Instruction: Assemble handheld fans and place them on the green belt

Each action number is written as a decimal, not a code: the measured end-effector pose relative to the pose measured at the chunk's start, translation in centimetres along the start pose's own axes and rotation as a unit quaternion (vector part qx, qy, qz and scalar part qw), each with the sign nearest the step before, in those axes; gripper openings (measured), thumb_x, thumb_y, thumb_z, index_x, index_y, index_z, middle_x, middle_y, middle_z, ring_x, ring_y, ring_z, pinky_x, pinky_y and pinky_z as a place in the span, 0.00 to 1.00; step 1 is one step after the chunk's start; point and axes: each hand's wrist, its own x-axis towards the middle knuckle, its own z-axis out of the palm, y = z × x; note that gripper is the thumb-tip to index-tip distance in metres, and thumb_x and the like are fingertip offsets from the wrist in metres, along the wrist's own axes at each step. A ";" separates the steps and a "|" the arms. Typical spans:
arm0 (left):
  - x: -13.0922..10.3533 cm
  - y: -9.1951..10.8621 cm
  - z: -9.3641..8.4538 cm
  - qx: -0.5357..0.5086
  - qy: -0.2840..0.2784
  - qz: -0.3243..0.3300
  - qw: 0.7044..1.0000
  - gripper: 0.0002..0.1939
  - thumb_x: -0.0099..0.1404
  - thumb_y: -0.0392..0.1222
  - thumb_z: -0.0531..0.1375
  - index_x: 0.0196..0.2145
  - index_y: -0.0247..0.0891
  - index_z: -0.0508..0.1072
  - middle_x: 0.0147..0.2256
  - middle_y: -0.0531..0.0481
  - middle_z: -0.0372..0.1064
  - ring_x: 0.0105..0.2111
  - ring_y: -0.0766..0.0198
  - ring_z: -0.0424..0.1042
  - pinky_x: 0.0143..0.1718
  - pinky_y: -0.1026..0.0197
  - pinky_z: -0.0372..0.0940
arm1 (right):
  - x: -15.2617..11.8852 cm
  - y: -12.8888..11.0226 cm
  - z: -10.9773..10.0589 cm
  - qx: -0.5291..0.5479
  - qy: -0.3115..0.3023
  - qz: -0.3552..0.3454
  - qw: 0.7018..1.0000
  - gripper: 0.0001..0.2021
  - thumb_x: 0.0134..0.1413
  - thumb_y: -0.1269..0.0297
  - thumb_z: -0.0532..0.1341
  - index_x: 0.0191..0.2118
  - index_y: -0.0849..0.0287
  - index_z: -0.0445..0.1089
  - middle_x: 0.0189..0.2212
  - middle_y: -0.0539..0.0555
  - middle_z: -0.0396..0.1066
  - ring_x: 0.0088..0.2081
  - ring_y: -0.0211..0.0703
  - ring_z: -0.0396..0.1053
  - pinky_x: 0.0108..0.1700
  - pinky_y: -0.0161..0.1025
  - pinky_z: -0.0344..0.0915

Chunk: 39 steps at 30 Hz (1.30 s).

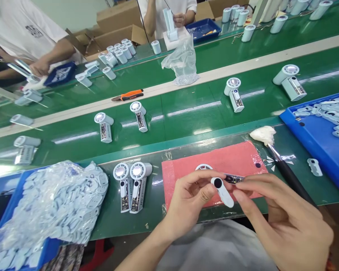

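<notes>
A pale blue-white plastic cover (225, 195) with a round black spot at its upper end is pinched between the thumb and fingers of my left hand (190, 197). My right hand (282, 210) is closed in a loose pinch beside it, thumb close to the cover's edge. What its fingertips hold, if anything, is hidden. Behind my hands a handheld fan lies on the red mat (180, 178). Its round head (203, 166) and a strip of bare circuit board (234, 178) show, while the rest is covered by my hands.
Two handheld fans (137, 188) lie left of the mat. A bag of small plastic parts (70, 199) fills the left tray. At right are a black-handled tool (290, 177) and a blue tray (305, 128). Several fans and orange pliers (131, 95) lie beyond; co-workers sit opposite.
</notes>
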 end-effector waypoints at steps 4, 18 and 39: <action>-0.4 0.3 0.6 -0.020 0.012 -0.036 0.999 0.11 0.72 0.45 0.70 0.51 0.46 0.86 0.44 0.46 0.83 0.41 0.64 0.80 0.46 0.64 0.75 | 0.7 -0.9 0.1 -0.006 0.008 -0.031 0.999 0.09 0.64 0.76 0.66 0.44 0.54 0.76 0.38 0.49 0.76 0.36 0.34 0.75 0.39 0.30 0.76; -0.1 -0.4 0.9 0.082 0.061 0.024 0.994 0.12 0.69 0.48 0.72 0.49 0.49 0.87 0.38 0.48 0.78 0.38 0.66 0.73 0.41 0.67 0.69 | 0.5 -1.1 0.8 -0.026 0.055 -0.039 0.997 0.11 0.62 0.80 0.67 0.43 0.56 0.79 0.39 0.48 0.80 0.36 0.32 0.77 0.38 0.28 0.75; -0.5 -0.9 2.9 0.149 0.090 0.093 0.980 0.12 0.77 0.41 0.64 0.52 0.51 0.86 0.44 0.48 0.82 0.44 0.63 0.79 0.49 0.64 0.71 | -0.5 -1.1 0.7 -0.024 -0.022 0.055 0.998 0.04 0.71 0.69 0.59 0.41 0.53 0.68 0.38 0.49 0.73 0.39 0.32 0.75 0.44 0.26 0.72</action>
